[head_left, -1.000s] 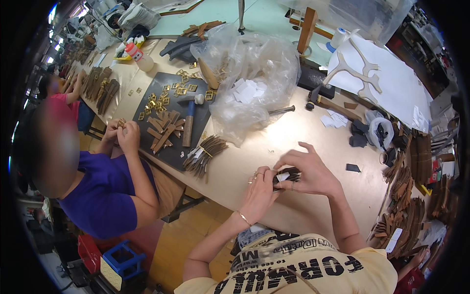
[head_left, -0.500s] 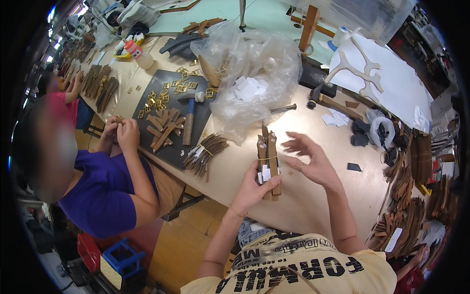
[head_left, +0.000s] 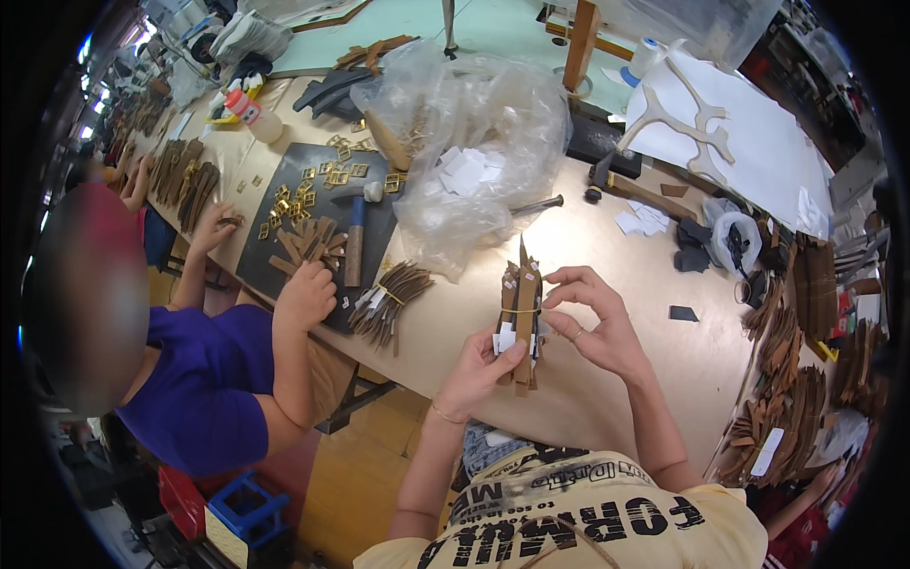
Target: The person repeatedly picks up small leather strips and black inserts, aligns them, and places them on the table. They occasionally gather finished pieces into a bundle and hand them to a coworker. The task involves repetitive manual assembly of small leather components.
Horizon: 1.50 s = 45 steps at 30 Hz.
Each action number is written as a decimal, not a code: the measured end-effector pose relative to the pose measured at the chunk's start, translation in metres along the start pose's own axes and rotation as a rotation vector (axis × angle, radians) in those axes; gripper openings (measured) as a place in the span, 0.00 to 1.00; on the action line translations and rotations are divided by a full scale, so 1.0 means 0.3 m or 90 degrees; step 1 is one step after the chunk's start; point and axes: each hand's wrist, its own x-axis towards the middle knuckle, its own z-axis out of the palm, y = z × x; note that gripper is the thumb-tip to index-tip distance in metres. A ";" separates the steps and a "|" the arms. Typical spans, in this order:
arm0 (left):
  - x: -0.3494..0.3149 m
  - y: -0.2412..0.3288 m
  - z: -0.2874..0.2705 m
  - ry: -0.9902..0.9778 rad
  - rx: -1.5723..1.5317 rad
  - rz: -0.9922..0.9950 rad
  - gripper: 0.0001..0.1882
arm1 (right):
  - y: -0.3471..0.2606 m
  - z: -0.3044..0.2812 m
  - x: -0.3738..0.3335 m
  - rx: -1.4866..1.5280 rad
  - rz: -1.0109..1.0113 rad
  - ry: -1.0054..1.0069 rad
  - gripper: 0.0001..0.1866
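My left hand point(head_left: 479, 365) is closed round the lower part of a bundle of brown leather strips point(head_left: 523, 356), its thumb across the front. A yellow rubber band point(head_left: 519, 310) circles the bundle at mid-height, and white paper tags point(head_left: 505, 337) stick out below it. At the bundle's right edge my right hand point(head_left: 597, 327) has its thumb and fingertips brought together at the band; the exact contact is too small to make out. A second banded bundle of strips point(head_left: 403, 289) lies on the table to the left.
On the left a co-worker in purple point(head_left: 204, 379) reaches toward loose strips on a dark mat point(head_left: 270, 256) with brass buckles point(head_left: 294, 204) and a hammer point(head_left: 355, 242). A clear plastic bag point(head_left: 512, 114) lies ahead. Another hammer point(head_left: 630, 194) and leather piles point(head_left: 777, 417) are at right.
My right hand has moved left to the bundle's edge, its fingers drawing in at the band. The bundle has turned slightly in my left hand. The co-worker's hands have separated.
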 end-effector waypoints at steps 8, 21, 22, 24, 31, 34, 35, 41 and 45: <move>-0.011 0.007 -0.002 -0.021 0.030 -0.015 0.16 | -0.028 -0.002 -0.008 -0.031 0.000 0.011 0.10; -0.020 -0.009 0.032 0.041 -0.030 -0.038 0.17 | -0.058 -0.060 -0.003 -0.155 -0.020 -0.144 0.11; -0.015 -0.001 0.035 0.035 0.034 -0.004 0.18 | -0.056 -0.054 -0.005 -0.142 -0.009 -0.128 0.10; -0.007 0.015 0.035 0.033 0.127 0.056 0.19 | -0.046 -0.043 -0.001 -0.089 0.006 -0.087 0.09; -0.023 0.013 -0.031 0.317 0.905 0.300 0.31 | -0.008 -0.021 -0.023 -0.054 0.090 0.031 0.12; -0.078 -0.001 -0.105 0.396 0.862 0.175 0.31 | 0.017 -0.045 -0.048 -0.097 0.123 0.031 0.12; -0.096 -0.004 -0.133 0.422 0.892 0.151 0.31 | 0.026 -0.049 -0.059 -0.100 0.134 0.034 0.12; -0.133 -0.021 -0.222 0.558 1.020 0.185 0.31 | 0.052 -0.047 -0.103 -0.130 0.127 0.031 0.11; -0.124 -0.052 -0.212 0.633 1.144 0.268 0.31 | 0.025 -0.038 -0.125 -0.164 0.111 0.053 0.11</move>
